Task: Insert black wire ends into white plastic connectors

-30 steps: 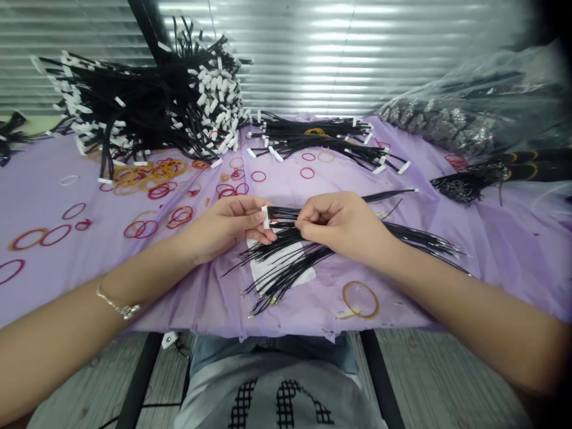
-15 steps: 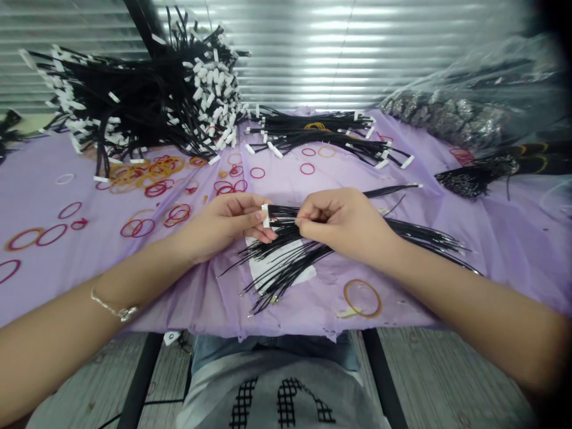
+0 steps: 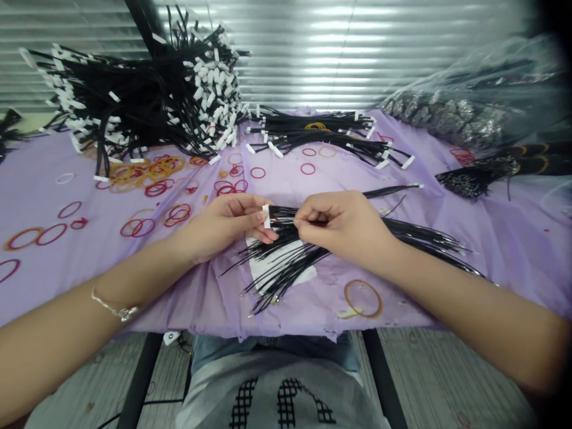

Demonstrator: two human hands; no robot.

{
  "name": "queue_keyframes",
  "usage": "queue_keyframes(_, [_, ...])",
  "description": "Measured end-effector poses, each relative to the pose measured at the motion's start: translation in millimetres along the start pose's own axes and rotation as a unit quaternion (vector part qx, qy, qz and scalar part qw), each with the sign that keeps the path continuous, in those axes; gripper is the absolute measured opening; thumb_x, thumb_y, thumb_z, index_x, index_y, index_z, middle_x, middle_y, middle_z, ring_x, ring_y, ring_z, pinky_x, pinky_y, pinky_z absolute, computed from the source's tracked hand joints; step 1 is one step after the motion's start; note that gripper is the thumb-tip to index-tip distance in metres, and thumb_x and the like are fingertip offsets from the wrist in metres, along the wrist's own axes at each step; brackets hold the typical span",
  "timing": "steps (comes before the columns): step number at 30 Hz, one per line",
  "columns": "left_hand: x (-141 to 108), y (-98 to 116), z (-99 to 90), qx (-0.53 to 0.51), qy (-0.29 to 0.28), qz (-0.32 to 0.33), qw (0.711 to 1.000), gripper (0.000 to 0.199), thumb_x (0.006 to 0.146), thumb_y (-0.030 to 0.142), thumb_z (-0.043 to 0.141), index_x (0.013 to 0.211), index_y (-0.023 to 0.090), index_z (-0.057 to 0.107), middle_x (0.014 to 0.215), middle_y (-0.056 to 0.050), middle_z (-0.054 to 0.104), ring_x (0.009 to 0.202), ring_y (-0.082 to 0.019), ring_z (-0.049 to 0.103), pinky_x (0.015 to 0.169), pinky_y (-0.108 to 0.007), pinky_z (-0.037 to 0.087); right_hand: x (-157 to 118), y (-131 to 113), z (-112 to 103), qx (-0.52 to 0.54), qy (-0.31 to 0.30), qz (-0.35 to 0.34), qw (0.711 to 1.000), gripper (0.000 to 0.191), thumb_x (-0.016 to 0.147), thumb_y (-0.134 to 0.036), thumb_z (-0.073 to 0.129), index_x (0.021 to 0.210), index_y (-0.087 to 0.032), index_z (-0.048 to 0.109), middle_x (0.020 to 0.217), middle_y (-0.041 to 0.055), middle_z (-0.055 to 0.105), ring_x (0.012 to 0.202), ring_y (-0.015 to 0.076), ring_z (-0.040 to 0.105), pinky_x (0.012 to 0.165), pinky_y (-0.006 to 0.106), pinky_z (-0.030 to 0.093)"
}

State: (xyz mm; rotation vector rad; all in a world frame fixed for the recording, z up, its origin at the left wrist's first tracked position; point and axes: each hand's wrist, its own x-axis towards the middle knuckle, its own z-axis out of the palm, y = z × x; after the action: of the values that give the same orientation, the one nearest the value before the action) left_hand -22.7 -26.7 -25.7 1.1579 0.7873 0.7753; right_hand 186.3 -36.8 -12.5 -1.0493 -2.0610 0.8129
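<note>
My left hand (image 3: 236,225) pinches a white connector (image 3: 267,216) between thumb and fingers. Black wires run from the connector's right side toward my right hand (image 3: 330,219), whose thumb and index finger are pinched on a wire close to the connector. Under both hands lies a loose bunch of black wires (image 3: 286,271), fanned out to the lower left over a white sheet (image 3: 263,262). More of these wires (image 3: 424,235) stretch out to the right, beyond my right hand.
A large pile of black cables with white connectors (image 3: 143,101) stands at the back left. Cable bundles (image 3: 322,134) lie at back centre, wire bundles (image 3: 476,173) at right under a plastic bag (image 3: 451,113). Rubber bands (image 3: 165,170) dot the purple cloth (image 3: 179,292).
My right fingers have shifted very slightly left along the wires, and the hand has changed its angle a little. My left hand holds the connector in the same spot.
</note>
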Motion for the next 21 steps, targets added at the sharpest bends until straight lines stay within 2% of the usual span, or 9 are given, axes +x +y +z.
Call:
queue_keyframes(11, [1.5,-2.3,0.4,-0.007,-0.005,-0.003,1.0,0.014,0.078,0.015,0.068,0.09,0.009,0.064,0.073,-0.005,0.071,0.066,-0.013,0.069,0.066,-0.022,0.057,-0.7,1.4,0.4,-0.013,-0.029,-0.01,0.999,0.011,0.07,-0.01,0.054,0.066,-0.013,0.064,0.058,-0.002,0.058,0.054,0.0067,0.047,0.051,0.02,0.036])
queue_keyframes(21, [0.5,2.6,3.8,-0.024,0.007,-0.014,1.0,0.014,0.077,0.013,0.068,0.089,0.009,0.063,0.072,-0.005,0.071,0.066,-0.015,0.07,0.065,-0.023,0.058,-1.2,1.0,0.0,-0.024,-0.004,-0.037,0.999,0.011,0.07,-0.008,0.054,0.065,-0.012,0.063,0.058,-0.0022,0.055,0.054,0.0059,0.045,0.051,0.018,0.035])
